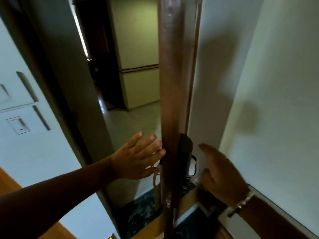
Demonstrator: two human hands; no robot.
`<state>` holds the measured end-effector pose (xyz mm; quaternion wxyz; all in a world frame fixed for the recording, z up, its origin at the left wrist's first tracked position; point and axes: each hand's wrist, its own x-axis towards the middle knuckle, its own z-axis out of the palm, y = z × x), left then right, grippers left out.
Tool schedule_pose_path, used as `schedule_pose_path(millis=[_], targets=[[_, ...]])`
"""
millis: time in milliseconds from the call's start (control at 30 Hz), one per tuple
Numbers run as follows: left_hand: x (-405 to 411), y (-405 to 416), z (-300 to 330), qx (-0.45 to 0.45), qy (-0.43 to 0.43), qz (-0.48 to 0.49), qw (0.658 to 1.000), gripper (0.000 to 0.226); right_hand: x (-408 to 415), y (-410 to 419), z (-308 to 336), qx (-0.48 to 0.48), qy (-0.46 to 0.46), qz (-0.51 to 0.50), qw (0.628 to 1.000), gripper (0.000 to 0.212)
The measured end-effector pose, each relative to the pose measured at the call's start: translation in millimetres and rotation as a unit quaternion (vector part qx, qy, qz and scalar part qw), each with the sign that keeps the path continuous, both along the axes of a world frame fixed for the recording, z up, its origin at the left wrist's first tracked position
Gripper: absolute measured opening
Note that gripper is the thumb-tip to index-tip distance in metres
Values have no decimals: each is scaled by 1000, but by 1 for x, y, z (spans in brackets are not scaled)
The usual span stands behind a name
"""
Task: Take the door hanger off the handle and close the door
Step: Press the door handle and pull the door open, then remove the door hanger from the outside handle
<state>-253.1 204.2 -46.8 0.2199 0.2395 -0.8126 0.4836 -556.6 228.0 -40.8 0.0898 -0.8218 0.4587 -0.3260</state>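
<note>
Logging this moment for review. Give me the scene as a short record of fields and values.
door: brown door open, seen edge-on
left hand: left hand open, fingertips at the door edge
right hand: right hand open, beside the inner handle, holding nothing
door hanger: door hanger hanging on the outer side of the door
beyond: corridor

We count one door [170, 83], edge-on at twelve o'clock, two handles, one on each face, the inner handle [193, 163] at five o'clock, and one door hanger [156, 185] at six. We see two hands, one left hand [138, 157], one right hand [222, 175], one bracelet [241, 203], and one wall switch [18, 125] at nine.
</note>
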Motion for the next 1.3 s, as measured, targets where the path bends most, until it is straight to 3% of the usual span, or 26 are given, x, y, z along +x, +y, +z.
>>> schedule_pose_path(millis=[100,200,333,467,600,700,800,900,1033,1300], targets=[[1,-19,-37,79,45,27,996,79,-13,32,41,-96,-32,-48,994,62],[-7,-40,-70,200,32,86,975,81,-15,60,83,-212,11,-89,973,62],[-35,-68,-87,327,-32,95,940,76,4,67,127,-342,254,-79,901,56],[-84,-88,-88,409,-60,8,910,71,20,40,144,-283,503,-100,811,63],[-128,-93,-82,434,-79,-87,893,52,15,7,148,-153,644,-179,728,70],[-154,-94,-81,519,-32,-103,848,32,-5,-10,144,-137,686,-229,677,74],[-175,-96,-81,581,-38,-77,809,19,-26,-19,139,-135,712,-263,637,79],[-192,-97,-85,582,-34,-92,807,24,-45,-22,136,-148,732,-272,607,81],[-221,-97,-89,560,-52,-63,825,23,-64,-25,137,-144,741,-276,595,80],[-233,-95,-76,586,-88,-46,804,16,-74,-33,126,-161,741,-305,576,80]])
